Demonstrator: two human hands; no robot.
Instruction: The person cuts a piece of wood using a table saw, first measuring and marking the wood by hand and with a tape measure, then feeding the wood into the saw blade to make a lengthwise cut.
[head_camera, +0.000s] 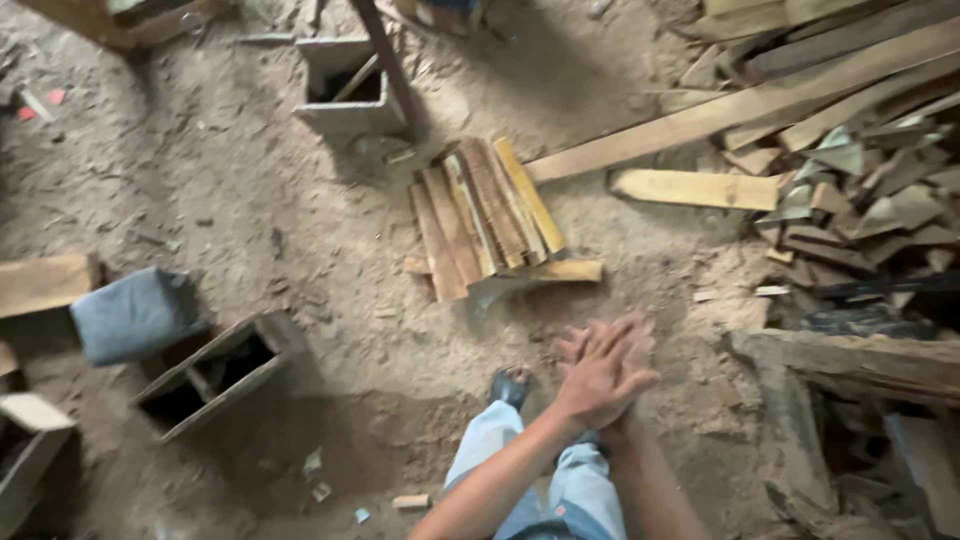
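My left hand (598, 372) lies flat on top of my right hand (632, 400), palms pressed together, fingers stretched out and slightly blurred. Neither hand holds anything. They hover above the sawdust floor, just below a row of several short wooden slats (480, 215) laid side by side on the ground. One loose slat (560, 270) lies crosswise at the near end of that row. Under my arms I see my legs in pale jeans (500, 440) and a dark sandal (508, 386).
A heap of wood offcuts and long planks (850, 150) fills the right side. An open wooden box (215, 375) with a grey cushion (135, 313) beside it sits at the left. Another small box (345, 90) stands at the back. A rough beam (850, 360) lies at the right.
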